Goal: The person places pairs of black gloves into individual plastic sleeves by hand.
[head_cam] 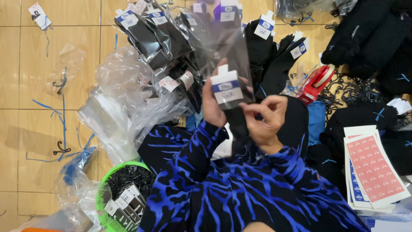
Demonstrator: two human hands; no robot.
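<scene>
Head view: black sock pair [236,116] half hidden behind both hands' gripping fingers [262,112], clear sleeve [223,43] blurred.

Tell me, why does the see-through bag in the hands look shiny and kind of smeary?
Head view: light glints off the clear plastic sleeve, greying the things behind it; the left hand and right hand look slightly blurred, the sticker sheets sharper.

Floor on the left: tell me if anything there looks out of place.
Yes. A loose card tag lies alone on the tiled floor, with stray black hooks and blue strips scattered apart from the piles.
</scene>
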